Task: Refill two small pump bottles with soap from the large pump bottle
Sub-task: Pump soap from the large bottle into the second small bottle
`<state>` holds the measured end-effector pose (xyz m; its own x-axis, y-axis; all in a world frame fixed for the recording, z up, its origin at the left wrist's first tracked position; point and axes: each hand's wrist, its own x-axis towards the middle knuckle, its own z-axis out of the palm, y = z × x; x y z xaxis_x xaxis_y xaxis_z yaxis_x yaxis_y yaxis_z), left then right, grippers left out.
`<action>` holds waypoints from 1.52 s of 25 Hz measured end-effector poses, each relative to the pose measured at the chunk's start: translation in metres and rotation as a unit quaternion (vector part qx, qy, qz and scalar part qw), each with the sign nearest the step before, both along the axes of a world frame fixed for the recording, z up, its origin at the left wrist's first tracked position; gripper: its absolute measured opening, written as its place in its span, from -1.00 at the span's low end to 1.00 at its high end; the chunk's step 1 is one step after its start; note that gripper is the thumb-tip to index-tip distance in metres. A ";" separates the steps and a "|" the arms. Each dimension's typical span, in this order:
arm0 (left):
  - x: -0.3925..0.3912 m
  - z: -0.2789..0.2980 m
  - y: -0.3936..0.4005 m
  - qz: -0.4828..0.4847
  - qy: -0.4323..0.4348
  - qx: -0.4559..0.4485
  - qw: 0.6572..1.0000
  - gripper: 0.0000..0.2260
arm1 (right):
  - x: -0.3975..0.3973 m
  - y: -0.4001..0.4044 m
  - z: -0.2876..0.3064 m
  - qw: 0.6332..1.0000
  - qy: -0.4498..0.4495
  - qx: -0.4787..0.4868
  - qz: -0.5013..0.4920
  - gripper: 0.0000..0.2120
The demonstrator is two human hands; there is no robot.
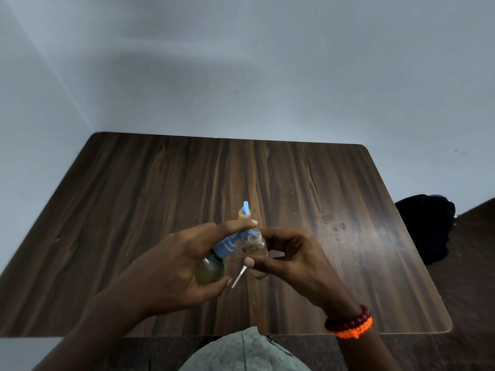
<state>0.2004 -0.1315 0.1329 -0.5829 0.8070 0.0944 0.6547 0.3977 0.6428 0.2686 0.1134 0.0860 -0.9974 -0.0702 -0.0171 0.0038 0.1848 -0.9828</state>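
- Both hands are closed on bottles above the middle of the table point(160, 183): your left hand point(171, 266) wraps the large pump bottle point(210, 269), a finger on its blue pump head point(227, 243); your right hand point(289, 258) pinches the open small bottle point(257, 250).
- You hold the large bottle tilted so its nozzle sits at the small bottle's open neck, probably so the soap drops straight in.
- Behind them, toward the far edge, the second small bottle point(245, 214) stands capped and looks full.
- Below your hands a white pump tube point(238, 277) lies on the table, likely the open bottle's, set aside.
- Off the right edge sits a black bundle point(426, 226).
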 end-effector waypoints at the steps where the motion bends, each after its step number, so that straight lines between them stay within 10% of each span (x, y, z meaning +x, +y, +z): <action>1: 0.000 0.000 0.000 -0.001 -0.006 0.005 1.000 -0.35 | 0.000 0.000 0.001 1.000 0.002 0.002 0.000 -0.66; 38: 0.003 0.001 0.000 0.019 0.045 0.025 0.999 -0.41 | -0.002 -0.006 0.010 1.000 0.020 0.012 0.006 -0.65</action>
<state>0.2032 -0.1314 0.1338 -0.6005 0.7774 0.1871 0.6955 0.3925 0.6018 0.2666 0.1079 0.0958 -0.9964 -0.0823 0.0203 -0.0371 0.2080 -0.9774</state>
